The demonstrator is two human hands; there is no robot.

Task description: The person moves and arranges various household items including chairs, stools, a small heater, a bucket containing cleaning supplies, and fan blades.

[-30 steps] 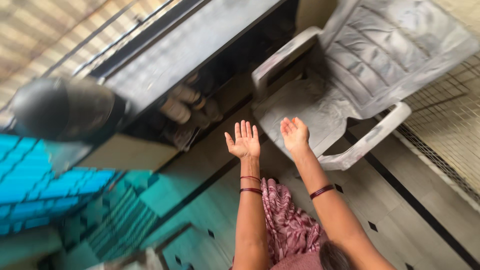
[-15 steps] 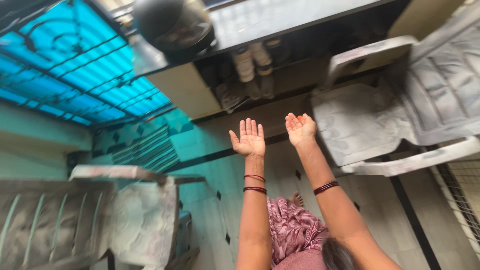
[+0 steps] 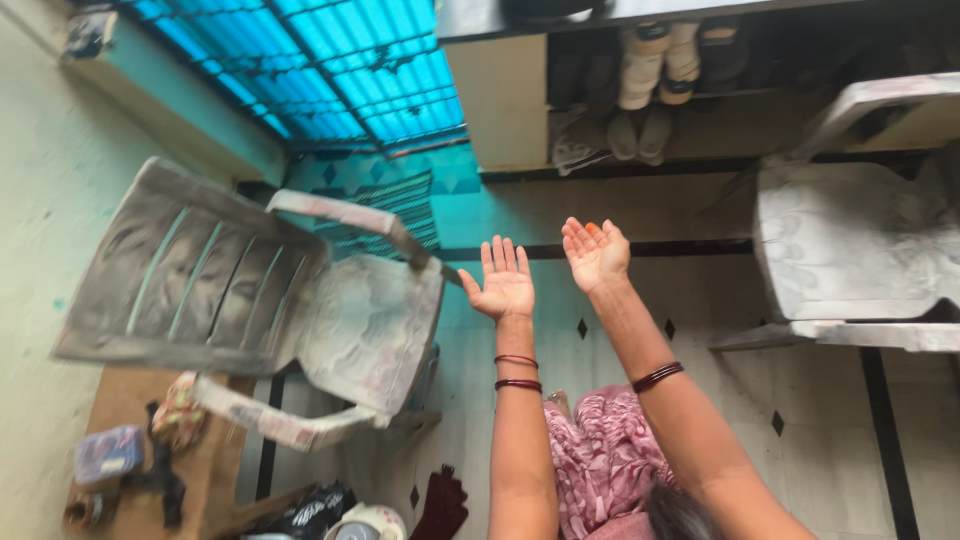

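Left hand (image 3: pixel 506 283) and right hand (image 3: pixel 596 255) empty, right chair (image 3: pixel 850 250) cut off

Right chair (image 3: pixel 850 250) cropped at frame edge

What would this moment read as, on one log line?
left hand: raised, empty | right hand: raised, empty | left: grey plastic chair | right: second chair

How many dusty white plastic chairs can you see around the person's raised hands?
2. One dusty white plastic chair stands left of the open left hand; the other chair is right of the right hand, partly cut off by the frame edge.
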